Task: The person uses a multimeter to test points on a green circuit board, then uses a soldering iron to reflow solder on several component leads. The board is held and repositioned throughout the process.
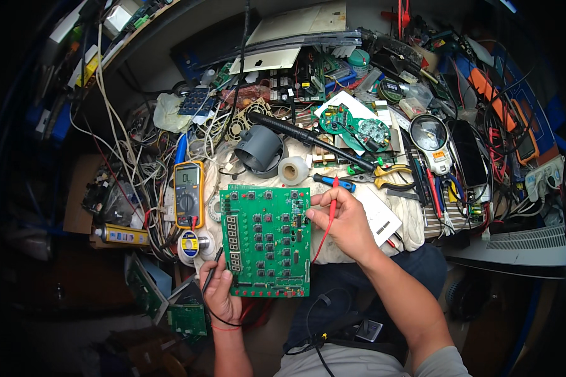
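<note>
Desk (pixel 412 217) was cluttered; your left grip (pixel 219 290) held green circuit board (pixel 277 210) and black probe (pixel 210 274), your right grip (pixel 341 220) red probe (pixel 331 215).

Two bare hands, one left (pixel 220 290) and one right (pixel 347 227). One large rectangular green circuit board (pixel 270 245) between them. Two test probes: one red (pixel 332 206), one black (pixel 212 271). One yellow multimeter (pixel 187 200). On the desk, one blue-handled screwdriver (pixel 333 182), one pair of pliers (pixel 393 169) with two yellow-and-black handles, one magnifier (pixel 429 133), one thick grey ring (pixel 255 148), one pale roll (pixel 294 169) and one spool of solder (pixel 188 244). Two round green boards (pixel 336 119), side by side. One yellow spray can (pixel 124 235). One dark phone-shaped slab (pixel 468 154). Many cables, too tangled to count.
</note>
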Available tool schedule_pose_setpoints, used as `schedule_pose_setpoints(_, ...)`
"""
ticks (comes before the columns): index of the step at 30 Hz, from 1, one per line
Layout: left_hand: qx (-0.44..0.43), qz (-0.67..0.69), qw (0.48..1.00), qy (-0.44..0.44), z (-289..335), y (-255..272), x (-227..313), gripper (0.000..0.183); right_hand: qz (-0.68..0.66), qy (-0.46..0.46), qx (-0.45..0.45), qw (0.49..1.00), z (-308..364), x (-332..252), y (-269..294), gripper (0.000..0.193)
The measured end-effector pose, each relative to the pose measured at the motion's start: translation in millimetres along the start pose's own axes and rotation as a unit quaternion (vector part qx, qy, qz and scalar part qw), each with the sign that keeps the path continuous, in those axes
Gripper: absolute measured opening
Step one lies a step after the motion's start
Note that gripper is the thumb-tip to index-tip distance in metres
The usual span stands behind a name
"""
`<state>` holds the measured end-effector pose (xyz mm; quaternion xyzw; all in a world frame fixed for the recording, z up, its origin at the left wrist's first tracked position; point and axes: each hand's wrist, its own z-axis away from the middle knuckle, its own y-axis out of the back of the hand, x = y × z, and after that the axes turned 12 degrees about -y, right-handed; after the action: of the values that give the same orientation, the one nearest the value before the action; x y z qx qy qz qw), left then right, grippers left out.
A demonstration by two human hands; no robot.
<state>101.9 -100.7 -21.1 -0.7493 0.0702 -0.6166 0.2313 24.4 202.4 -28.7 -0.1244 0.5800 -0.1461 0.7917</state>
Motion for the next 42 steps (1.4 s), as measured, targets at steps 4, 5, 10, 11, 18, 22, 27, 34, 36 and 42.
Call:
schedule_pose_setpoints(4, 0.006, -0.007, 1.000, 0.003, -0.9, -2.2, 0.6, 0.039, 0.016, -0.004, 0.009, 1.000, 0.5, -2.4, -0.9, 0.026)
schedule_pose_setpoints(5, 0.006, -0.017, 1.000, 0.004, -1.1, -2.6, 0.7, 0.038, 0.021, -0.005, 0.012, 1.000, 0.6, -2.8, -1.1, 0.026)
schedule_pose_setpoints(10, 0.003, -0.028, 1.000, 0.001, -1.9, -4.5, 0.6, 0.038, 0.004, -0.017, 0.009, 1.000, 0.9, -3.5, -1.5, 0.026)
schedule_pose_setpoints(11, 0.006, -0.038, 0.999, 0.002, -1.7, -4.9, 0.9, 0.038, 0.000, -0.020, 0.009, 1.000, 1.0, -3.3, -1.5, 0.025)
schedule_pose_setpoints(18, 0.004, -0.046, 0.999, -0.008, -1.7, -6.8, 0.2, 0.039, 0.002, -0.032, 0.011, 0.999, 0.3, -1.6, -0.3, 0.025)
schedule_pose_setpoints(22, -0.009, -0.046, 0.999, -0.023, -2.9, -4.9, -1.2, 0.039, 0.008, -0.024, 0.006, 1.000, 1.3, -0.4, 1.1, 0.025)
schedule_pose_setpoints(27, -0.009, -0.033, 0.999, -0.022, -2.5, -2.3, -1.9, 0.038, -0.026, -0.021, -0.009, 0.999, 2.7, 1.2, 0.8, 0.023)
schedule_pose_setpoints(34, -0.010, -0.027, 0.999, -0.022, -4.1, -1.0, -3.5, 0.037, -0.015, -0.008, -0.007, 1.000, 3.4, 1.6, 0.4, 0.022)
schedule_pose_setpoints(36, -0.013, -0.031, 0.999, -0.027, -3.7, -1.0, -3.7, 0.037, -0.025, -0.010, -0.010, 1.000, 3.7, 2.2, 0.3, 0.022)
schedule_pose_setpoints(42, -0.013, -0.034, 0.999, -0.028, -3.3, -0.3, -3.1, 0.037, -0.031, -0.017, -0.010, 0.999, 3.3, 2.9, 0.4, 0.023)
